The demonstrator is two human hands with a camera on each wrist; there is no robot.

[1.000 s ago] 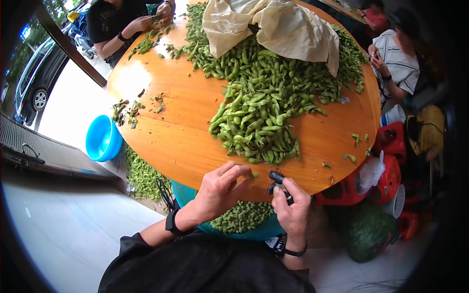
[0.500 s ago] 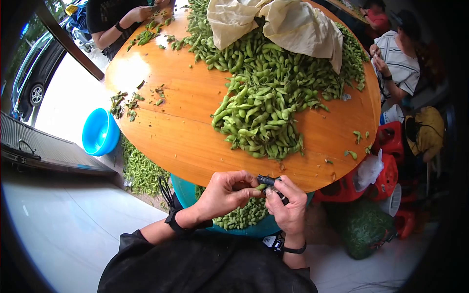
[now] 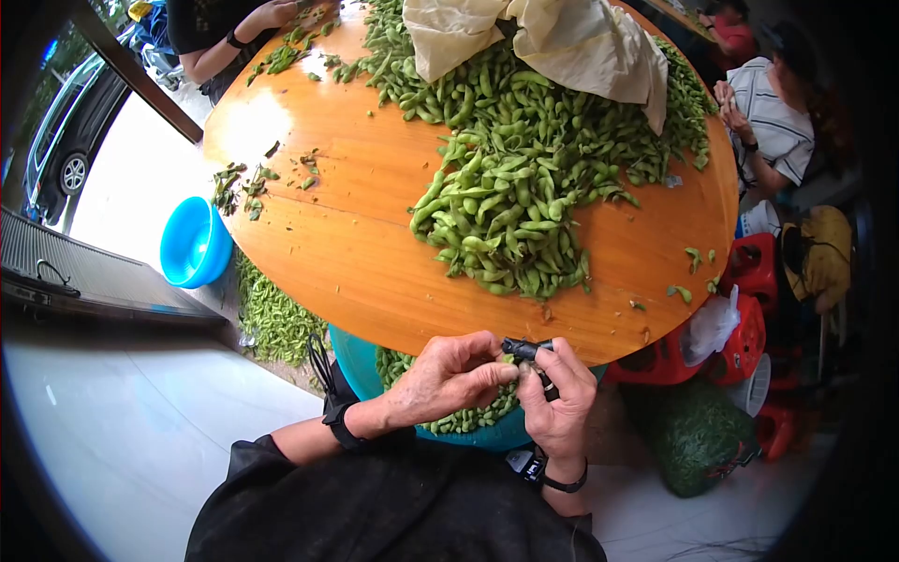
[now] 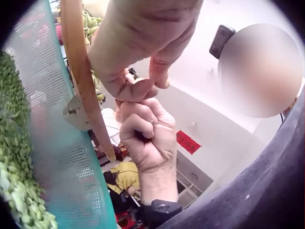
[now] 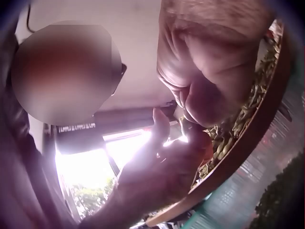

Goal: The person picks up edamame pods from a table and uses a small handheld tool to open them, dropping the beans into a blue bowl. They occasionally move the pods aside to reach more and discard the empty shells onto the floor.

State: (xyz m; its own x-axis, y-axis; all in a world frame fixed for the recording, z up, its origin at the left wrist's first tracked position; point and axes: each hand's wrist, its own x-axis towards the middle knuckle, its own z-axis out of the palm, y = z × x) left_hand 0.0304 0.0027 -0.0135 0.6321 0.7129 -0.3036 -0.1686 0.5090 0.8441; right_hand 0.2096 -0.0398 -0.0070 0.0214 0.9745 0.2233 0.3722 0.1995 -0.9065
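Observation:
In the head view my left hand (image 3: 448,382) pinches a green soybean pod (image 3: 508,359) at the table's near edge; only a bit of the pod shows. Right against it, my right hand (image 3: 562,403) grips a small black tool (image 3: 526,348) with a rounded, tube-like end, its fingers curled round it. The fingertips of both hands meet at the pod. Below them a teal basket (image 3: 354,367) holds shelled green beans (image 3: 468,419). A big heap of pods (image 3: 510,206) lies on the round wooden table (image 3: 346,234). In both wrist views the fingers hide most of the pod.
A cream cloth (image 3: 581,51) covers part of the heap. Leaf scraps (image 3: 253,192) lie at the table's left. A blue basin (image 3: 195,244) and strewn pods (image 3: 272,314) are on the floor at left. Red stools (image 3: 740,342) stand at right. Two people sit across the table.
My left hand has come from near the heap down to the right hand, bringing a pod against the black tool. The right hand has stayed nearly in place, still holding the tool.

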